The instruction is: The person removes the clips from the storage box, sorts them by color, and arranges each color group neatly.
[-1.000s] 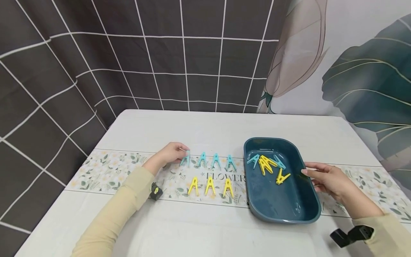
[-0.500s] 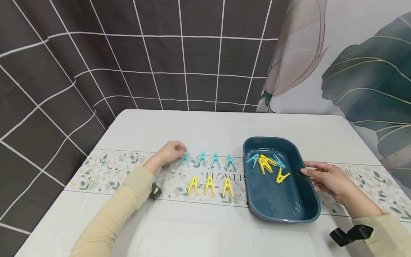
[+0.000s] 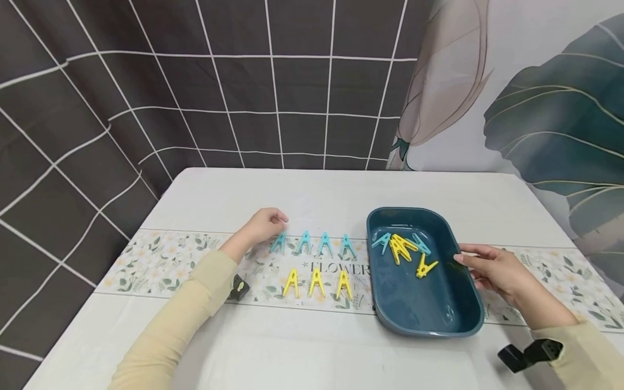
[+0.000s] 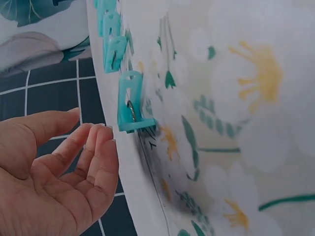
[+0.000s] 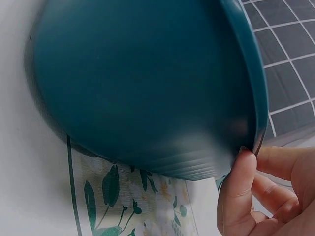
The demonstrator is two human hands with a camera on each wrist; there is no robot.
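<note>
Just then, from the head view, I saw that the left hand [image 3: 263, 223] had come away from the leftmost blue clip [image 3: 280, 239], where half a second earlier its fingertips had been at the clip's top. That clip stood by itself at the end of a row of four, beyond three yellow clips [image 3: 316, 277] on the floral strip [image 3: 161, 260]; I took its placing to be finished, unless the hand meant to straighten it. The right hand [image 3: 494, 271] pinched the near side of the blue tray [image 3: 431, 309], thumb over the rim, and the tray had hardly moved. More clips lay inside it, blue and yellow; the yellow ones overlapped, so I couldn't count them surely.

The left wrist view bore out the release: the fingers were loosely bent with nothing between them, just beside the clip but apart from it. The other blue clips ran one behind another toward the top edge, the last cut off, and the yellow clips were out of sight.

From the right wrist, I saw thumb and fingers gripping the rim. The tray filled most of that view, its far parts cut off, and its contents couldn't be seen.
</note>
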